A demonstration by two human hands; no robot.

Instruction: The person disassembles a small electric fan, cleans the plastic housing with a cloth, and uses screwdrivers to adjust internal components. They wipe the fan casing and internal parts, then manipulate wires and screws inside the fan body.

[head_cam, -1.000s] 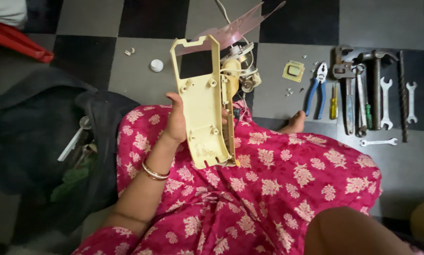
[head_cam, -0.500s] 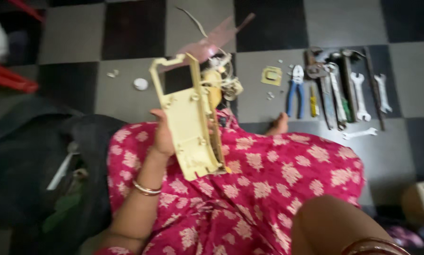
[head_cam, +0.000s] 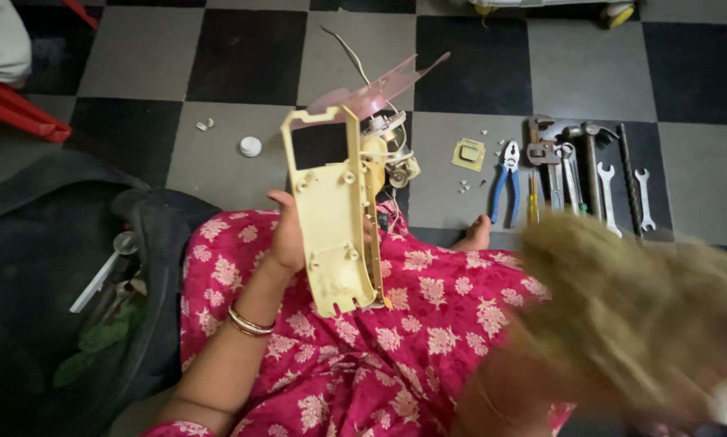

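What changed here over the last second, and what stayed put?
A blurred brownish mass has swept into the lower right, hiding the right forearm seen earlier. The left hand still grips the cream plastic housing upright over the lap. The tools on the floor lie as before.

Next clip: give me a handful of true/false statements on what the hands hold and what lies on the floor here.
1. The left hand holds a cream plastic housing. True.
2. The housing lies flat on the floor. False: it is held up over the lap.
3. Pliers with blue handles lie beside a row of wrenches on the checked floor. True.
4. The right hand grips a screwdriver. False: only a blur shows at lower right, so the right hand cannot be made out.
5. A pink fan blade shows behind the housing. True.
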